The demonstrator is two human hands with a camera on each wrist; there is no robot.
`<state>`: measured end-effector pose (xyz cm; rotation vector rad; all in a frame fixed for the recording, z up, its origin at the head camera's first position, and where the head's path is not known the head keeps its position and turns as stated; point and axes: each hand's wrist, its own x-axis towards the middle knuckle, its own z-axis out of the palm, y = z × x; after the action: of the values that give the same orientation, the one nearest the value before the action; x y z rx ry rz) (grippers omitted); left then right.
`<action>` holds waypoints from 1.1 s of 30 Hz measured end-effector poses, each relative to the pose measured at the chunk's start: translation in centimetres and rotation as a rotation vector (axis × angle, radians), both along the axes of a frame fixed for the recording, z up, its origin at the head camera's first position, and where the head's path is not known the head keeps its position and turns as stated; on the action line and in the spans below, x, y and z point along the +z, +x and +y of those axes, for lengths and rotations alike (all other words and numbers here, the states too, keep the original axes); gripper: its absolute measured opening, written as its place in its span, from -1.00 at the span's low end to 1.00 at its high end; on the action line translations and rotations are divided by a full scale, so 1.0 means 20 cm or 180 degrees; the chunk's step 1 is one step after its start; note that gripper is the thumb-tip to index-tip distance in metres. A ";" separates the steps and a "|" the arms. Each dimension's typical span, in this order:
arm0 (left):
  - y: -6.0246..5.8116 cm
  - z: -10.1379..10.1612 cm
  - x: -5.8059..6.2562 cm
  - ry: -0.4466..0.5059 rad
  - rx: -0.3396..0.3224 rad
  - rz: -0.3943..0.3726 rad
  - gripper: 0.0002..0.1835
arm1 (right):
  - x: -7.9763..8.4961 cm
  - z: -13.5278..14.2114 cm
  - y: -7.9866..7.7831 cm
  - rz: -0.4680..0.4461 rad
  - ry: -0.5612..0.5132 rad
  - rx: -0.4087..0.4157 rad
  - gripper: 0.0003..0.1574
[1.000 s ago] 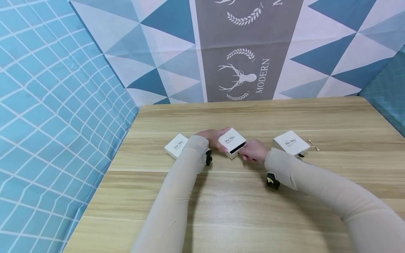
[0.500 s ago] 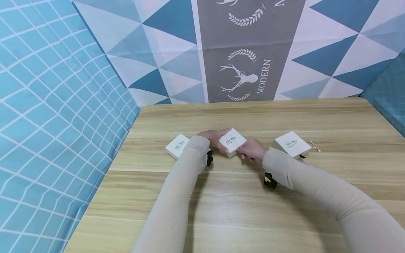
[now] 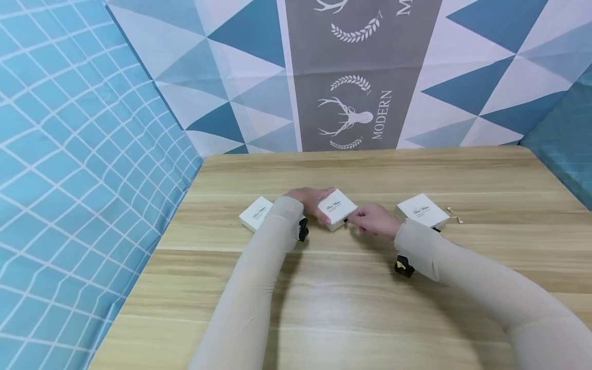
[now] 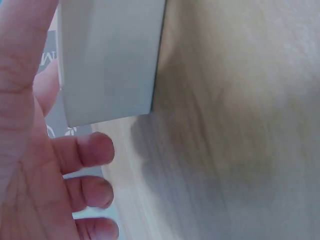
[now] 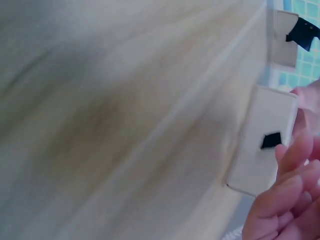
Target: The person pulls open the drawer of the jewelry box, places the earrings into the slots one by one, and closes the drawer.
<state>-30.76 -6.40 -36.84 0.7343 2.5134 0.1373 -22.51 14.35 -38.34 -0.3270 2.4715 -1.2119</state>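
Observation:
A white drawer-style gift box (image 3: 337, 208) with black lettering on top is at the middle of the table. My left hand (image 3: 313, 200) holds it from the left, thumb on the near side; in the left wrist view several fingertips (image 4: 97, 150) stay off its pale wall (image 4: 112, 60). A short black ribbon tab (image 5: 271, 140) sticks out of the drawer front, which sits flush in the right wrist view. Just right of that front, my right hand (image 3: 373, 220) has loosely bent fingers (image 5: 295, 155), one tip beside the tab; no clear pinch shows.
A similar white box (image 3: 257, 213) lies to the left, partly behind the left sleeve. Another white box (image 3: 422, 210) lies to the right, beside small gold-coloured pieces (image 3: 455, 216). A patterned cloth wall (image 3: 259, 77) stands behind the wooden table (image 3: 324, 308).
The middle box's drawer, part way out with a dark gap showing a second ago, has gone in. My right hand has since drawn slightly back to the right. The left hand keeps its hold.

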 end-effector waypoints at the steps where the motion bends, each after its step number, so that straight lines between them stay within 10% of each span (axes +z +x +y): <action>1: 0.00 0.00 0.00 -0.0004 0.0026 0.0011 0.18 | 0.01 0.01 0.01 0.0129 0.0036 0.0116 -0.71; 10: 0.02 0.00 0.05 -0.0057 0.0229 0.0259 0.05 | 0.14 0.19 0.18 0.1178 0.0594 0.0828 -0.71; 18: 0.06 0.07 0.14 0.0242 -0.0315 0.0618 -0.17 | 0.17 0.38 0.27 0.1745 0.0966 0.0756 -0.72; 33: 0.17 0.45 0.14 0.0365 -0.1035 0.1268 -0.08 | 0.12 0.70 0.33 0.1658 0.1334 0.0258 -0.53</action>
<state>-27.32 2.50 -33.99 1.3170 2.7228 0.0206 -15.83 28.29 -35.94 -0.6838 3.0278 -0.5958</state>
